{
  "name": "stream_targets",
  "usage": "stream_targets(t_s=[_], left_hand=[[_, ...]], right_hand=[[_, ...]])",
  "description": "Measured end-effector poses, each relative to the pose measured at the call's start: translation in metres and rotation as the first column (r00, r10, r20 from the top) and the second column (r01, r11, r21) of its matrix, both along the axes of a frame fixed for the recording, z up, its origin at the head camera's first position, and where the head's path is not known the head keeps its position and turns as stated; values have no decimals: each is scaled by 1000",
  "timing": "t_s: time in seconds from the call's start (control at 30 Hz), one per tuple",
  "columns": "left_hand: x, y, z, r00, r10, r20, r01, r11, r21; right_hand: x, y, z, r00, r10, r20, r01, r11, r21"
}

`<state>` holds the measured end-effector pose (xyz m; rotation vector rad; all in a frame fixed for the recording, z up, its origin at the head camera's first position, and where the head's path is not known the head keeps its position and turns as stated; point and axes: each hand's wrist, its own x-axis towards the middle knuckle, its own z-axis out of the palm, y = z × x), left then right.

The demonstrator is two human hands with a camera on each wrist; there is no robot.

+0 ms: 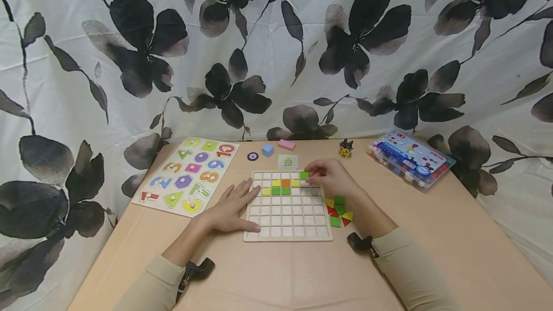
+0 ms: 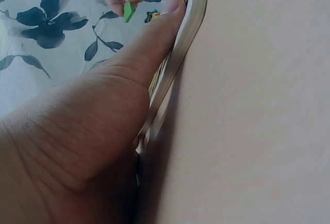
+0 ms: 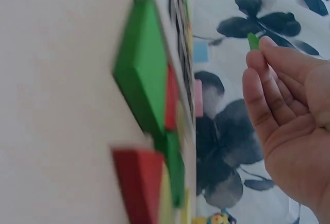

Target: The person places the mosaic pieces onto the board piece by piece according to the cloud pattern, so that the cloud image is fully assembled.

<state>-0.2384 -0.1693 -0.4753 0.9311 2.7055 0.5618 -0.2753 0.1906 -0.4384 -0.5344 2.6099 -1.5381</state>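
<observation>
A white gridded board lies on the table with several yellow, green and orange tiles set in its upper rows. My left hand rests spread along the board's left edge, thumb on the rim. Over the board's upper right corner my right hand pinches a green tile between thumb and fingertips; in the right wrist view the tile is held up off the surface. Loose green, red and yellow tiles lie beside the board's right edge, below the right forearm.
Left of the board lies a number and shape puzzle board. Behind stand a small pattern card, a blue block, a pink block, a round dark disc and a small figurine. A clear plastic case sits at back right.
</observation>
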Motion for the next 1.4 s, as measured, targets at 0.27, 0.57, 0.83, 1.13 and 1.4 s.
stream_targets(t_s=[0.27, 0.57, 0.83, 1.13, 1.4], left_hand=[[0, 1, 0, 1000, -1, -4, 1, 1000, 4], [0, 0, -2, 1000, 1, -9, -1, 1000, 2], [0, 0, -2, 1000, 3, -1, -3, 1000, 1], [0, 0, -1, 1000, 3, 2, -3, 1000, 8], [0, 0, -1, 1000, -2, -5, 2, 1000, 4]], right_hand=[[-1, -13, -9, 999, 44, -30, -44, 999, -6], [-2, -20, -22, 998, 55, 24, -56, 997, 59], [-3, -23, -30, 995, 103, 15, -104, 982, 158], [-4, -24, -32, 993, 120, 18, -121, 975, 184], [-3, -22, -28, 995, 100, 16, -102, 981, 165]])
